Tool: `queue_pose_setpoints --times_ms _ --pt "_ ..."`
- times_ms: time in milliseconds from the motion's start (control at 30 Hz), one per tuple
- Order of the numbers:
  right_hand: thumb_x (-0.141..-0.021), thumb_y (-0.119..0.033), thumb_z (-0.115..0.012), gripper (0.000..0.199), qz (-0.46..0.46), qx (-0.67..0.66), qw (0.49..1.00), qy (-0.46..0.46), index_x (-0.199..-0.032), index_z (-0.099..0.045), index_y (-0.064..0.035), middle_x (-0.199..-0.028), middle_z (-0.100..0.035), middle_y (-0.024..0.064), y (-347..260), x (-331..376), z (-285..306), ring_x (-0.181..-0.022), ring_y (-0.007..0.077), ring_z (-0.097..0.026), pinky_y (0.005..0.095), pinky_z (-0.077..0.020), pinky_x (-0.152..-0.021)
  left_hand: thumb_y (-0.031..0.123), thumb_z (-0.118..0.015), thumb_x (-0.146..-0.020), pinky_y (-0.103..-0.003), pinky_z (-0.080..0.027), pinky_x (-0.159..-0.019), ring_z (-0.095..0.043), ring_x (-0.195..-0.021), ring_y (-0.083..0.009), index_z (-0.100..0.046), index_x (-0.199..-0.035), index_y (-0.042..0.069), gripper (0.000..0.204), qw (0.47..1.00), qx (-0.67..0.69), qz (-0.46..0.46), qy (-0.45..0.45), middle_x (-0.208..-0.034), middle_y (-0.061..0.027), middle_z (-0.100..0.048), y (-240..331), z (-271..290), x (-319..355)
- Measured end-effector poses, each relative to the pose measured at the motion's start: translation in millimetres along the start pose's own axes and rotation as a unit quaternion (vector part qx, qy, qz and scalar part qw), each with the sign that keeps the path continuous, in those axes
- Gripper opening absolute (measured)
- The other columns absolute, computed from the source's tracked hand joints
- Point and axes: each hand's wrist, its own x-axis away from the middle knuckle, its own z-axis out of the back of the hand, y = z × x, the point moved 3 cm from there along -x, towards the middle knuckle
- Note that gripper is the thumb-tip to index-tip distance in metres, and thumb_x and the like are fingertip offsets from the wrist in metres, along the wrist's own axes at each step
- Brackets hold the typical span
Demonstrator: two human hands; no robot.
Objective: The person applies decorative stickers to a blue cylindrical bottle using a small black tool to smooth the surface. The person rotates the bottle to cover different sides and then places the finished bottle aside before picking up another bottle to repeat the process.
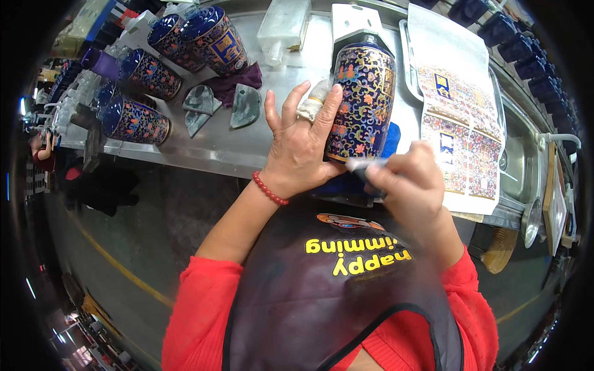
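Observation:
A tall dark blue jar [365,99] with a many-coloured flower pattern stands at the front edge of the steel table [204,148]. My left hand [300,142] presses flat against its left side, fingers spread, with a small white cloth [312,102] tucked under the fingers. A red bead bracelet circles that wrist. My right hand [411,185] is closed around a slim white and dark tool [365,166], whose tip touches the jar's lower edge. A blue cloth [391,139] shows under the jar.
Several similar patterned jars [185,55] lie at the table's left. Grey rubber scrapers [244,106] and a purple cloth [238,83] rest beside them. A sheet of printed decals [461,117] lies on a tray at right. A clear plastic bottle [283,25] sits behind.

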Motion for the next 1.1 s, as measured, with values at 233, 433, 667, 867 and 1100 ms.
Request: queue_pose_setpoints --times_ms 233,433,667,867,1100 --pt "-0.068 -0.009 -0.076 0.025 -0.022 0.015 0.998 0.050 -0.093 -0.073 -0.0063 -0.082 -0.056 0.0013 -1.9 1.2 1.8 -0.070 0.0184 -0.056 0.0359 -0.0404 -0.065 0.062 -0.080 -0.068 -0.069 -0.003 -0.116 -0.030 -0.144 -0.0384 -0.047 -0.151 0.006 0.106 0.996 -0.062 -0.046 0.043 -0.133 -0.0155 -0.062 6.7 5.4 -1.2" --pt "-0.065 -0.008 -0.075 0.029 0.013 -0.039 0.999 0.005 -0.095 -0.073 -0.0063 -0.083 -0.058 0.0021 -2.7 0.3 1.4 -0.071 0.0194 -0.057 0.0360 -0.0410 -0.067 0.064 -0.080 -0.066 -0.069 -0.002 -0.116 -0.032 -0.142 -0.0374 -0.044 -0.152 0.001 0.112 0.998 -0.011 -0.033 0.045 -0.132 -0.0186 -0.061 4.8 -0.4 -2.6" --pt "-0.067 -0.009 -0.075 0.031 0.010 -0.032 0.999 -0.021 -0.098 -0.074 -0.0063 -0.083 -0.056 0.0017 -4.7 -2.1 -2.4 -0.070 0.0184 -0.057 0.0361 -0.0397 -0.066 0.065 -0.075 -0.071 -0.068 0.000 -0.117 -0.033 -0.143 -0.0366 -0.046 -0.151 0.003 0.105 0.997 -0.039 -0.042 0.049 -0.127 -0.0178 -0.063 8.1 1.7 -3.1" --pt "-0.068 -0.005 -0.087 0.033 -0.055 -0.128 0.989 -0.043 -0.098 -0.074 -0.0044 -0.086 -0.062 0.0068 -0.5 0.6 4.3 -0.072 0.0220 -0.059 0.0360 -0.0451 -0.064 0.065 -0.079 -0.071 -0.065 -0.003 -0.118 -0.028 -0.146 -0.0362 -0.041 -0.153 0.004 0.109 0.999 -0.046 -0.024 -0.007 -0.129 -0.0170 -0.064 6.5 3.8 1.7" --pt "-0.082 -0.002 -0.080 0.022 -0.279 -0.169 0.942 0.077 -0.102 -0.072 0.0018 -0.083 -0.065 0.0112 20.0 24.0 15.2 -0.076 0.0194 -0.062 0.0283 -0.0461 -0.064 0.060 -0.070 -0.086 -0.069 -0.004 -0.116 -0.020 -0.148 -0.0484 -0.014 -0.164 0.006 0.110 0.985 0.173 0.011 -0.016 -0.155 -0.0266 -0.038 7.9 -7.9 15.1"
